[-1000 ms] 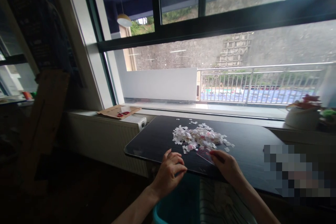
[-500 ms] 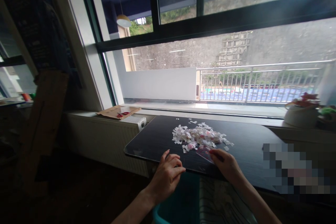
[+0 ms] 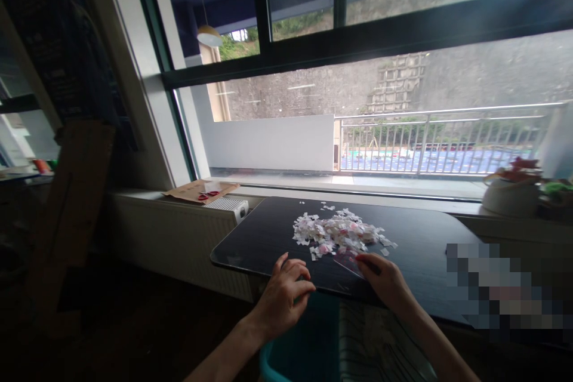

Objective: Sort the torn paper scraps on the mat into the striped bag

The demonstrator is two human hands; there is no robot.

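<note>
A loose heap of small white paper scraps (image 3: 342, 230), a few of them pinkish, lies on the dark table (image 3: 255, 233). Just in front of the heap, my right hand (image 3: 385, 277) pinches the edge of a clear plastic piece (image 3: 348, 264) between thumb and fingers. The piece is see-through, and whether it is a bag or a sheet I cannot tell. My left hand (image 3: 289, 292) hovers by the table's near edge with fingers bent and apart, holding nothing.
Below the near edge stands a teal bin (image 3: 271, 364) beside striped cloth (image 3: 367, 340). Red-handled scissors (image 3: 208, 195) lie on brown paper (image 3: 179, 191) atop the radiator (image 3: 179, 239). A potted plant (image 3: 513, 191) sits on the right sill.
Almost nothing differs. The whole view has shifted very slightly, while both hands, the clear plastic piece and the paper heap keep their places.
</note>
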